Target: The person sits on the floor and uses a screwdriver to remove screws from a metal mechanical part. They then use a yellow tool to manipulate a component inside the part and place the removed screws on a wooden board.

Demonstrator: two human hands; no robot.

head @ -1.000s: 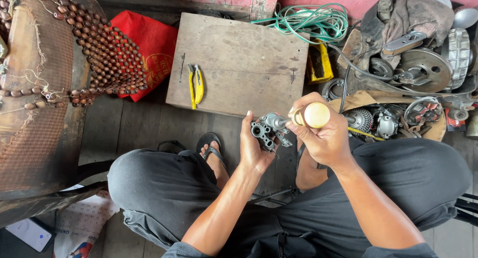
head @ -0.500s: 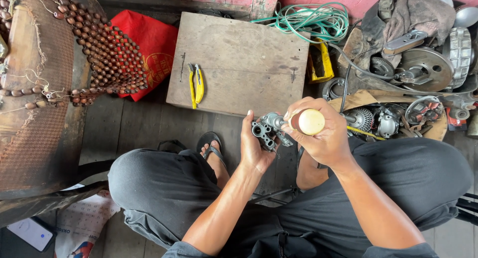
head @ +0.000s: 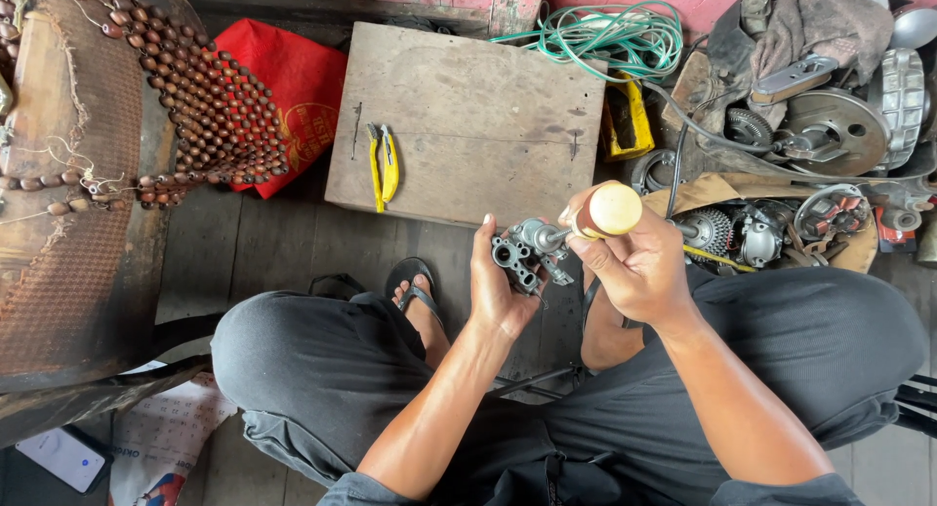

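— Metal, grey and lumpy: what is the left hand wrapped around?
— A small cast engine part with round ports, held above the lap.
— And the right hand?
— Closed on a screwdriver with a smooth, pale yellow handle; its tip is hidden against the part. Yellow pliers lie on the worn wooden board.

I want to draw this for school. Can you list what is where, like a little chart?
left hand: holds a small grey metal engine part
right hand: grips a screwdriver with a pale yellow handle, tip at the part
wooden board: on the floor ahead, yellow pliers on it
green cable: coiled behind the board
red bag: left of the board
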